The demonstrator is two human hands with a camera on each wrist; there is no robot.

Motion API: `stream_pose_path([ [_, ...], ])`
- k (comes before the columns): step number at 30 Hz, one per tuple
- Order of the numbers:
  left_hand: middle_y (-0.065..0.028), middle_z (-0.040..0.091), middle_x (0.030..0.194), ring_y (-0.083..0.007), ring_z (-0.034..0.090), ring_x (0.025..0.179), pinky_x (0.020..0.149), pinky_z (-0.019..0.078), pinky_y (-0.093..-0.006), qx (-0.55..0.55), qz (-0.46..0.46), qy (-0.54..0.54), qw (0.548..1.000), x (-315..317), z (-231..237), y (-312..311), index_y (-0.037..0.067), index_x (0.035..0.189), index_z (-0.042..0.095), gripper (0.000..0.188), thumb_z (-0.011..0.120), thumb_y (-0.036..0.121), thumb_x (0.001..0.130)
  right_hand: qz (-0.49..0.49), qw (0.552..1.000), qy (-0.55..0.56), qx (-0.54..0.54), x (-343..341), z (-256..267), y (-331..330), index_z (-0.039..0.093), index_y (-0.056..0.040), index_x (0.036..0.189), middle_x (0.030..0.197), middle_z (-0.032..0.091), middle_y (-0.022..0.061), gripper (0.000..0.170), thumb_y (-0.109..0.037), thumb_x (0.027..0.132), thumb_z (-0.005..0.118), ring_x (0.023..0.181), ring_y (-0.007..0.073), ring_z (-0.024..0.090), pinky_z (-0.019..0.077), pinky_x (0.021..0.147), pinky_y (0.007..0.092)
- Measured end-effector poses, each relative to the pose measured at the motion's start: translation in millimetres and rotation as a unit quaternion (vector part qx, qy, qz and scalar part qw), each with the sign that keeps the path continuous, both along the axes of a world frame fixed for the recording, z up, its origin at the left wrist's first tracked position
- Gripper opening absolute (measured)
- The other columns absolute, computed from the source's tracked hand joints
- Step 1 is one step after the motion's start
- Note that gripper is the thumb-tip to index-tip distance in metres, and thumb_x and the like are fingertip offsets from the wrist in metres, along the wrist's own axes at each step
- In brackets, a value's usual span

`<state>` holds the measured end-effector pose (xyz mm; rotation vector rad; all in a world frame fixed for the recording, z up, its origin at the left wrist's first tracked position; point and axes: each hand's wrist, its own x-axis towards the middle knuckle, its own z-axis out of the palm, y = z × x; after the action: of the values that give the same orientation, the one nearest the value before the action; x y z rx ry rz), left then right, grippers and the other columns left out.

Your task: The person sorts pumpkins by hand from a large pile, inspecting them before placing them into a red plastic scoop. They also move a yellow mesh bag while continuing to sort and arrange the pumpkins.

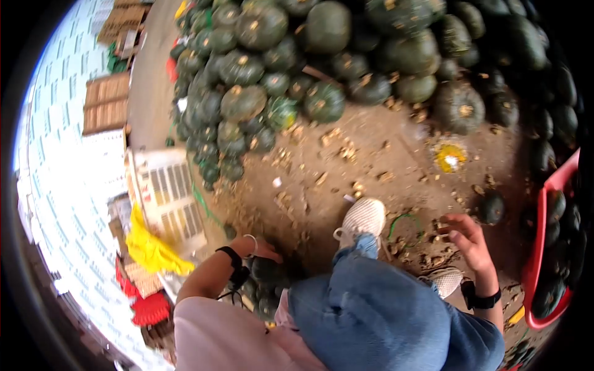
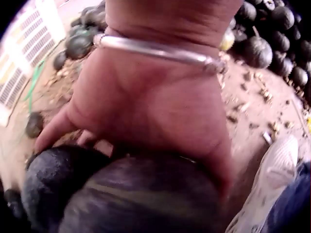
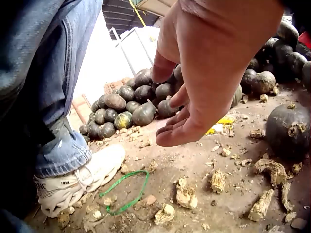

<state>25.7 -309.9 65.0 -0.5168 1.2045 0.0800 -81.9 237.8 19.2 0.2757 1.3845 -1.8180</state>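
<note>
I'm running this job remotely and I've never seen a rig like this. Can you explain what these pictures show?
There is no robot here: you see a person's bare hands. The head picture comes from a camera worn on the head, looking down past the jeans and shoes. The other two come from cameras on the wrists, each looking at its own hand.

The left hand, with a silvery bracelet, grips a dark pumpkin, with others beside it. The right hand is held above the ground, fingers loosely bent, holding nothing.

On the ground lie dry, pale stalk pieces and a thin green loop. Beyond is a large pumpkin pile; a red tub at the right holds more.
</note>
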Motion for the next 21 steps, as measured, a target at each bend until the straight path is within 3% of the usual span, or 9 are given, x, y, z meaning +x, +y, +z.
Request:
stream_pose_path([
  [1, -0.0185, 0.036, 0.146, -0.0422, 0.028, 0.138, 0.107, 0.0276, -0.0625, 0.012, -0.115, 0.02, 0.993, 34, 0, 1, 0.021, 0.136, 0.051, 0.087, 0.065, 0.072, 0.068, 0.005, 1.0, -0.008, 0.005, 0, -2, -2, 0.052, -0.0018, 0.125, 0.12, 0.061, 0.0088, 0.035, -0.007, 0.091, 0.058, 0.104, 0.0179, 0.061, 0.0493, 0.086, 0.0307],
  [7, -0.0212, 0.04, 0.142, -0.0443, 0.015, 0.141, 0.105, 0.0077, -0.0746, -0.07, -0.231, 0.211, 0.947, 245, -1, 39, 0.021, 0.129, 0.057, 0.057, 0.057, 0.053, 0.083, 0.046, 0.998, -0.01, 0.05, -14, -10, -19, 0.052, -0.0006, 0.124, 0.118, 0.061, 0.0089, 0.035, -0.012, 0.091, 0.06, 0.101, 0.0165, 0.06, 0.0483, 0.087, 0.0304],
  [8, -0.02, 0.037, 0.146, -0.0376, 0.012, 0.145, 0.108, 0.0145, -0.0696, -0.018, -0.226, 0.244, 0.943, 275, -21, 41, 0.023, 0.129, 0.058, 0.045, 0.054, 0.038, 0.087, 0.056, 0.997, -0.004, 0.058, -15, -15, -20, 0.052, -0.0003, 0.124, 0.118, 0.061, 0.0092, 0.036, -0.013, 0.091, 0.06, 0.101, 0.0163, 0.06, 0.0483, 0.087, 0.0304],
  [11, -0.0202, 0.053, 0.131, -0.0381, 0.041, 0.129, 0.102, 0.036, -0.0515, 0.136, -0.194, 0.159, 0.958, 252, -52, 24, 0.016, 0.123, 0.063, 0.043, 0.053, 0.034, 0.086, 0.112, 0.988, 0.056, 0.092, -18, -22, -21, 0.052, 0.0009, 0.124, 0.117, 0.061, 0.0101, 0.035, -0.01, 0.091, 0.059, 0.101, 0.016, 0.06, 0.048, 0.087, 0.0296],
  [12, -0.0202, 0.059, 0.127, -0.0383, 0.051, 0.123, 0.1, 0.0432, -0.0454, 0.187, -0.182, 0.129, 0.957, 211, -47, 30, 0.013, 0.122, 0.065, 0.043, 0.053, 0.033, 0.086, 0.126, 0.984, 0.075, 0.101, -20, -23, -22, 0.052, 0.0012, 0.124, 0.116, 0.062, 0.0102, 0.035, -0.009, 0.091, 0.059, 0.101, 0.016, 0.06, 0.048, 0.087, 0.0294],
  [14, -0.0193, 0.067, 0.106, -0.0361, 0.064, 0.098, 0.084, 0.051, -0.0426, 0.017, -0.044, 0.298, 0.953, 72, -48, 24, 0.002, 0.1, 0.068, 0.041, 0.062, 0.037, 0.08, 0.136, 0.979, 0.088, 0.122, -25, -21, -25, 0.053, 0.0019, 0.121, 0.111, 0.064, 0.0101, 0.033, -0.006, 0.09, 0.058, 0.097, 0.015, 0.06, 0.0484, 0.084, 0.0286],
  [16, -0.0272, 0.057, 0.12, -0.0411, 0.056, 0.11, 0.092, 0.0463, -0.0467, -0.164, 0.113, 0.57, 0.797, -33, -36, 14, 0.001, 0.126, 0.049, 0.069, 0.07, 0.042, 0.075, 0.152, 0.969, 0.117, 0.154, -35, -13, -32, 0.054, 0.0021, 0.12, 0.109, 0.064, 0.0098, 0.032, -0.005, 0.089, 0.058, 0.096, 0.0141, 0.061, 0.0485, 0.082, 0.0282],
  [17, -0.0306, 0.048, 0.125, -0.0442, 0.049, 0.114, 0.098, 0.0418, -0.0459, -0.21, -0.02, 0.717, 0.665, -59, -76, -14, -0.001, 0.131, 0.043, 0.082, 0.075, 0.045, 0.072, 0.149, 0.968, 0.119, 0.163, -37, -10, -35, 0.054, 0.0021, 0.119, 0.108, 0.065, 0.0102, 0.031, -0.006, 0.089, 0.058, 0.095, 0.0141, 0.061, 0.0488, 0.081, 0.0283],
  [21, -0.0271, 0.038, 0.133, -0.0464, 0.039, 0.121, 0.102, 0.0371, -0.0505, -0.335, 0.068, 0.702, 0.624, -189, -94, -17, -0.006, 0.132, 0.034, 0.096, 0.079, 0.045, 0.065, 0.15, 0.953, 0.147, 0.22, -38, 13, -48, 0.056, 0.002, 0.116, 0.102, 0.066, 0.0118, 0.03, -0.007, 0.088, 0.059, 0.088, 0.0146, 0.063, 0.0498, 0.076, 0.0288],
])
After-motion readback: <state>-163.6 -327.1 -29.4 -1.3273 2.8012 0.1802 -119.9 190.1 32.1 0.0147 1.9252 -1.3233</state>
